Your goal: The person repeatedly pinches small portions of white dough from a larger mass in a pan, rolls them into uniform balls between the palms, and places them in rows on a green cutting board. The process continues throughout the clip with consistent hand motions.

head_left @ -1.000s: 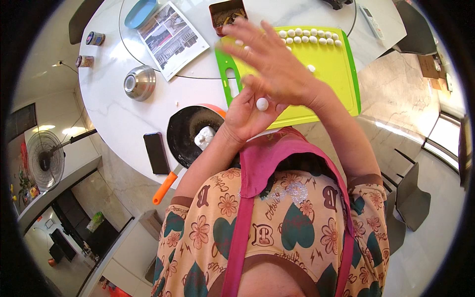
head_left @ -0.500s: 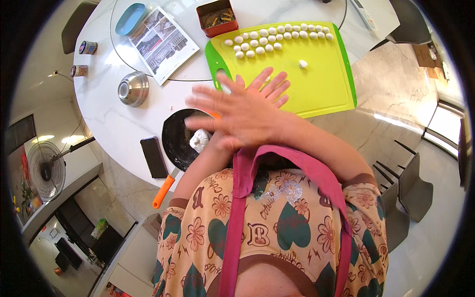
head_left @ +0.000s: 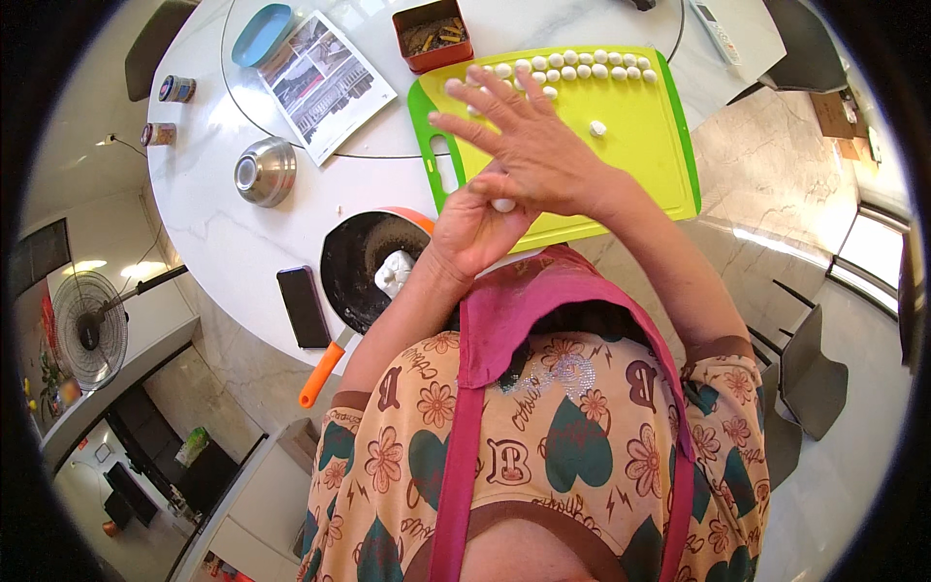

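Observation:
A small white dough ball (head_left: 502,205) rests in the palm of my left hand (head_left: 472,236), which is turned upward near the front left of the cutting board. My right hand (head_left: 548,160) lies just above it, fingers spread toward the far left and the heel close to the ball. Beneath both is the yellow-green cutting board (head_left: 640,179). Rows of white balls (head_left: 599,56) line its far side, partly covered by my right fingers, and a single ball (head_left: 597,128) sits apart. Beside my left wrist, a larger dough lump (head_left: 395,274) lies in the black-lined pan (head_left: 351,276).
The pan's orange handle (head_left: 322,374) points toward me, next to a phone (head_left: 303,307). Farther left stand an upturned metal bowl (head_left: 265,172) and two small jars (head_left: 176,89). A printed sheet (head_left: 328,92), blue dish (head_left: 262,35), red tin (head_left: 432,39) and remote (head_left: 715,32) lie beyond.
My crossed hands have shifted: the right slid farther away and to the right, while the left drew back. The ball in my left palm now shows.

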Demonstrator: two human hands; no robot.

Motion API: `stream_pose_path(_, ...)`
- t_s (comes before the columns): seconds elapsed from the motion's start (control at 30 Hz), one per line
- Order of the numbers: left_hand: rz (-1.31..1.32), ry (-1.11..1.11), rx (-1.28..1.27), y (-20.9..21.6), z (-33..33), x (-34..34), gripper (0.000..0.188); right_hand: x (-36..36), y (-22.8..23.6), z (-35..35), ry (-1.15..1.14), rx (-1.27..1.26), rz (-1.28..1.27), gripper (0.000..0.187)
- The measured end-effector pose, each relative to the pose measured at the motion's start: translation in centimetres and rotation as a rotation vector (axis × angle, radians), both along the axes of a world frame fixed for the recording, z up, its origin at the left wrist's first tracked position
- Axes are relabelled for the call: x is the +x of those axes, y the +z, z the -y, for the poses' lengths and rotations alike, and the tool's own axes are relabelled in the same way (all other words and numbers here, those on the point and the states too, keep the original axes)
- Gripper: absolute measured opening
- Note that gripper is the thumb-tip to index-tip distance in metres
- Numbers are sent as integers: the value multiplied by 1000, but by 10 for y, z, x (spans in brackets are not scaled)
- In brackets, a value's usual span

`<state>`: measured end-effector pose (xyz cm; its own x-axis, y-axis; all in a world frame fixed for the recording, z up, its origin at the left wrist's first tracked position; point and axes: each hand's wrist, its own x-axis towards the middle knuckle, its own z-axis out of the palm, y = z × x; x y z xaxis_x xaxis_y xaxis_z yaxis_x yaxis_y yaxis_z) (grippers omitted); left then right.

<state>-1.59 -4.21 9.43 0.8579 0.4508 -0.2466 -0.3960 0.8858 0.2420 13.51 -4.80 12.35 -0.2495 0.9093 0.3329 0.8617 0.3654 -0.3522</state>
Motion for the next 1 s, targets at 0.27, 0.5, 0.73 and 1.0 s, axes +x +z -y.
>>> stream_pose_path(0.27,-1,56,-43,6,2,7,64,-16,12,-6,64,111,-14,63)
stream_pose_path(0.5,-33,65,53,4,1,13,86,-55,11,3,272,-52,-141,65)
stream_pose_path(0.73,249,88,-197,1,-3,8,78,-62,9,18,391,40,-125,71)
stream_pose_path(1.0,-88,74,189,1,-6,8,91,-58,7,25,340,-4,-88,75)
